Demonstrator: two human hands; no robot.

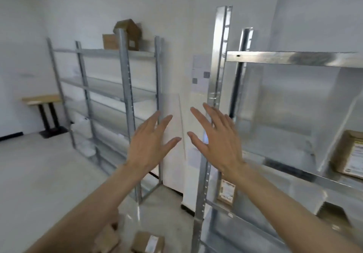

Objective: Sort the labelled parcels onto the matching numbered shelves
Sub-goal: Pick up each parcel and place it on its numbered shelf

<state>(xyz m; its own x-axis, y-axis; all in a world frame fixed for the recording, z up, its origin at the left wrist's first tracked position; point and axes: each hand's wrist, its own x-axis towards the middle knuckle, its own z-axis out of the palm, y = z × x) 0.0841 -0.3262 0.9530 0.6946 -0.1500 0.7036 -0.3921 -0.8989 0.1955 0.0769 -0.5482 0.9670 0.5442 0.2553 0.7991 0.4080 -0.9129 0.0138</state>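
Note:
My left hand (151, 143) and my right hand (214, 139) are both raised in front of me with fingers spread, holding nothing. They hover between two metal shelf racks. The near rack (292, 58) on the right holds a labelled brown parcel (351, 156) on a middle shelf and a smaller labelled parcel (226, 192) lower, by the front post. Below my arms, brown parcels (148, 243) with white labels lie on the floor. The picture is blurred and no shelf numbers are readable.
A second metal rack (125, 88) stands at the back left, with cardboard boxes (125, 37) on top and white packets on its lower shelves. A white wall pillar (182, 76) with paper sheets separates the racks. A small wooden table (42, 99) stands far left.

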